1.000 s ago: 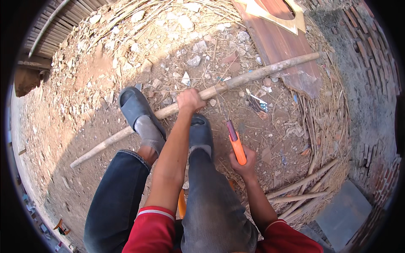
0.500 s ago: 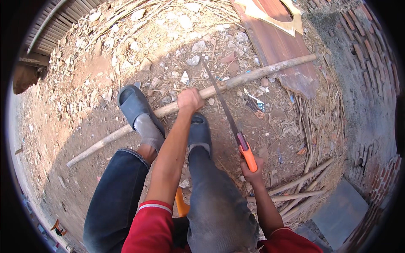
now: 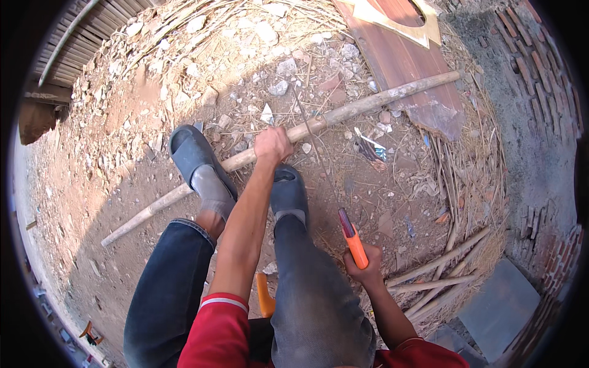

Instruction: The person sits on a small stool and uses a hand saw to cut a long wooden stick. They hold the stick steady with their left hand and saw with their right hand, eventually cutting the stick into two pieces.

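Observation:
A long wooden pole lies slantwise across the ground, its right end resting on a brown board. My left hand is closed around the pole near its middle, between my two slippered feet. In my right hand is a handsaw, gripped by its orange handle. The thin blade is seen nearly edge-on and runs up toward the pole, crossing it just right of my left hand. Whether its teeth touch the wood cannot be made out.
The brown board lies at the upper right, with a pale cut-out piece on it. Thin sticks and a grey slab are at the lower right, beside a brick wall. An orange curved object shows between my legs. Stones litter the dirt.
My right hand has moved slightly down and left with the handsaw, and the blade has turned more edge-on. My left hand keeps its grip on the pole.

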Motion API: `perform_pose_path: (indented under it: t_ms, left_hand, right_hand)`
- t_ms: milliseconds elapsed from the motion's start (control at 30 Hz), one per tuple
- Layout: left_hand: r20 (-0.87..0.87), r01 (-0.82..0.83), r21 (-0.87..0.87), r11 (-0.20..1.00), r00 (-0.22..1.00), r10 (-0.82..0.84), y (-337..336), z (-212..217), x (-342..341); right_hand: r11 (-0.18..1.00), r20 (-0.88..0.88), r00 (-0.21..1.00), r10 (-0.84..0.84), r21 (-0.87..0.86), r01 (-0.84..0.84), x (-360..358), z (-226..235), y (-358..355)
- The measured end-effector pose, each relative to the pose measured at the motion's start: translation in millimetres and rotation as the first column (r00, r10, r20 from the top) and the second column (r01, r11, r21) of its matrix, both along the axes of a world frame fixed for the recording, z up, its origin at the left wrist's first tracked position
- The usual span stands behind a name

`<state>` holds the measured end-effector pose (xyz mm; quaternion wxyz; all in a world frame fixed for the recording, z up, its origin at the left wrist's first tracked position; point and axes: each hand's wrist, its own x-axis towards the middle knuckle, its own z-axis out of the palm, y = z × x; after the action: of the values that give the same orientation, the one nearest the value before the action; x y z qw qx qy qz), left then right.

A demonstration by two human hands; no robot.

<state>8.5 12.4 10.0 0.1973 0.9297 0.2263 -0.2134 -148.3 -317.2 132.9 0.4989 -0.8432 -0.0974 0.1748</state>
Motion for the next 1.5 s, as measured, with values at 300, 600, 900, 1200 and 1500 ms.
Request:
perform_pose_path:
  t_ms: [300, 600, 900, 1200, 1500]
  left_hand:
    - [0.055, 0.055, -0.006, 0.998, 0.997, -0.055, 21.4, -11.9, 18.6]
    - [-0.006, -0.009, -0.029, 1.000, 1.000, 0.009, 10.1, -3.2, 13.6]
    - [-0.009, 0.045, -0.055, 0.997, 0.999, -0.046, 25.4, 10.7, 18.8]
    - [0.056, 0.041, 0.052, 0.998, 0.997, -0.044, 23.0, -18.0, 0.8]
    - [0.086, 0.081, -0.016, 0.997, 0.993, -0.079, 0.6, -5.5, -25.4]
  right_hand:
    - [1.000, -0.007, 1.000, 0.005, -0.014, -0.006, 36.6, -17.5, 20.8]
    - [0.999, 0.105, 0.994, 0.001, -0.046, 0.004, 80.3, -48.8, 62.2]
    - [0.886, -0.263, 0.938, -0.227, 0.343, 0.311, 104.4, -60.7, 49.7]
    - [0.997, 0.228, 0.974, -0.018, 0.080, 0.000, 61.0, -11.2, 93.3]
    - [0.978, 0.020, 0.999, -0.026, 0.209, 0.021, 23.3, -59.6, 35.3]
